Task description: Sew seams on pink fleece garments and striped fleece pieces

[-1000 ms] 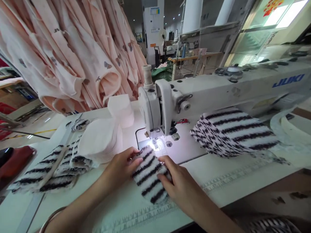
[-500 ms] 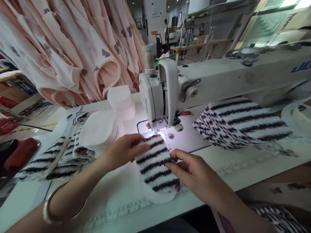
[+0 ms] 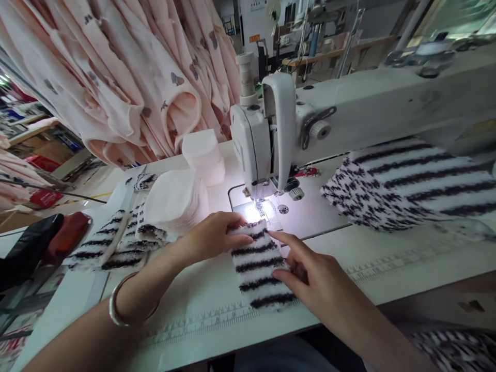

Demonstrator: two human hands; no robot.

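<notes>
A fluffy black-and-white striped fabric piece (image 3: pixel 259 271) lies on the sewing machine table, just in front of the lit presser foot (image 3: pixel 259 205) and apart from it. My left hand (image 3: pixel 215 235) pinches its upper left edge, thumb on top, the other fingertips partly hidden beneath. At the right edge my right hand (image 3: pixel 306 266) holds the piece, thumb on the stripes and index finger near the top corner; its remaining fingers are mostly hidden. The white sewing machine (image 3: pixel 256 139) stands directly beyond both hands.
Left of the machine stand stacks of white padding pieces (image 3: pixel 170 199) and several striped pieces (image 3: pixel 96 243). A larger striped pile (image 3: pixel 418 181) lies under the machine arm. Pink garments (image 3: pixel 155 77) hang behind. A ruler scale (image 3: pixel 217 320) runs along the table's front.
Both hands have drawn the striped piece toward me, away from the presser foot. The white layer that showed below its lower end is out of sight. My view has shifted left.
</notes>
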